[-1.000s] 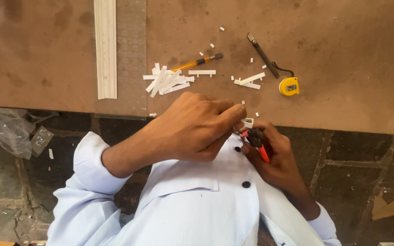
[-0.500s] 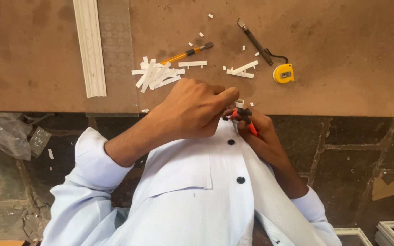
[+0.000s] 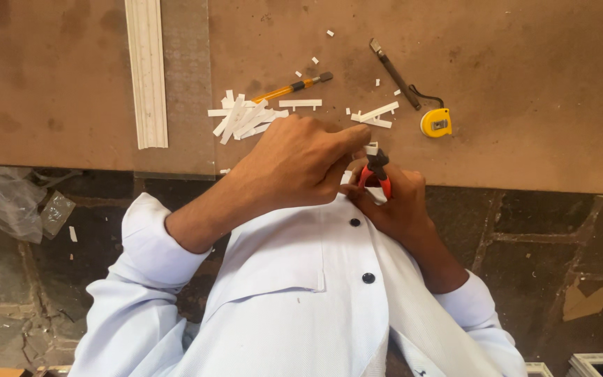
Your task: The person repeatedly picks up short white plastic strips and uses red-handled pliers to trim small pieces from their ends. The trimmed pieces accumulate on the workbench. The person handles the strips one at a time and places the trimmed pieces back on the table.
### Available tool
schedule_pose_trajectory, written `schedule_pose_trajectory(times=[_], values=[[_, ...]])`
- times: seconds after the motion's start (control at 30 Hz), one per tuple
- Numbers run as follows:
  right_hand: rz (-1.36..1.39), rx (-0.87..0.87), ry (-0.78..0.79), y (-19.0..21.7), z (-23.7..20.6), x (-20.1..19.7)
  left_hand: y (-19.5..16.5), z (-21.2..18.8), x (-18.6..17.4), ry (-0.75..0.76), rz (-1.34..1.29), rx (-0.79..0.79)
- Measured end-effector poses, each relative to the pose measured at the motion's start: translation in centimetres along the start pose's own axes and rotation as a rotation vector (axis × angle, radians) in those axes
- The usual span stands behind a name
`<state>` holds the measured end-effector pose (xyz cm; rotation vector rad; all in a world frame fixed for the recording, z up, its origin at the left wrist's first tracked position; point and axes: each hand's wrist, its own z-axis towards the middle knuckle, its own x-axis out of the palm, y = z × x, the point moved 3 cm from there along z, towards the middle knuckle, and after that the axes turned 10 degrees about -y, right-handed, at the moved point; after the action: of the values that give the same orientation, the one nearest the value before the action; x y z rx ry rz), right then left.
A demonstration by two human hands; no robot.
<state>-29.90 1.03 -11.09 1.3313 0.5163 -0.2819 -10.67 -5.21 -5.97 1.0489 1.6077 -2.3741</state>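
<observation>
My left hand [image 3: 294,164] is closed over a small white strip piece [image 3: 371,148] at the near edge of the brown board table [image 3: 525,84]. My right hand [image 3: 398,206] grips red-handled pliers [image 3: 378,173], whose dark jaws meet the white piece just under my left fingertips. Both hands are pressed together in front of my white buttoned shirt [image 3: 294,293]. How the jaws sit on the piece is partly hidden by my left fingers.
A pile of cut white strips [image 3: 242,117] lies beyond my left hand, with an orange-handled tool [image 3: 291,89] behind it. Two more strips [image 3: 375,115], a black tool [image 3: 393,73] and a yellow tape measure [image 3: 435,123] lie right. A white moulding [image 3: 146,73] lies left.
My hands stay locked together on the pliers and white piece. The view has shifted slightly, so the table items sit a little lower and further right than half a second ago.
</observation>
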Motion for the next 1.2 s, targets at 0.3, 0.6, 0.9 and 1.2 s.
schedule_pose_trajectory(times=[0.3, 0.6, 0.9, 1.2], values=[[-0.064, 0.037, 0.052, -0.3, 0.2, 0.3, 0.7, -0.9, 0.7, 0.028, 0.022, -0.087], [-0.252, 0.029, -0.047, 0.8, 0.1, 0.0, 0.8, -0.6, 1.0, -0.024, 0.151, -0.042], [-0.287, 0.015, -0.072, 0.8, 0.2, 0.0, 0.8, -0.9, 1.0, -0.149, 0.173, -0.042], [-0.291, 0.01, -0.033, 0.1, -0.1, 0.2, 0.8, -1.2, 1.4, -0.083, 0.143, -0.064]])
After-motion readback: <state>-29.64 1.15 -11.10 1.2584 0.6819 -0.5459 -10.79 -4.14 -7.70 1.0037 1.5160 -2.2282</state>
